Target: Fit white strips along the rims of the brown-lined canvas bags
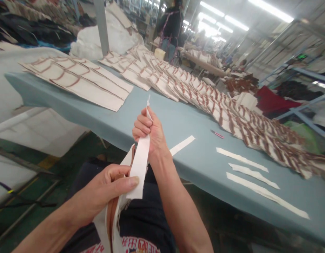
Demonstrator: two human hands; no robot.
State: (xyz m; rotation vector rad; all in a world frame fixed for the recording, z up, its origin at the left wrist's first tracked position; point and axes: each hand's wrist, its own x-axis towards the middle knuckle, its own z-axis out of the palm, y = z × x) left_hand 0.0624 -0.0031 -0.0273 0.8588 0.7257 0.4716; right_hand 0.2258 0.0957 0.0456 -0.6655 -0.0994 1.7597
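Only partly visible: white strip [140, 163]

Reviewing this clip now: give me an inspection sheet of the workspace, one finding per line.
Surface: blue-green table, covered partly by cream panels with brown bands.
Job's things: white strip between the hands; cream-and-brown fabric piece below it; four loose pale strips on the table.
Clutter: small pink-handled tool lying between panels and strips.
Hands: left hand pinches the strip's lower end; right hand is closed around its upper part.
Cables: black cord or strap at lower left; cannot tell which.
Surroundings: person in the background, lit ceiling lights, red cloth among heaps at right.
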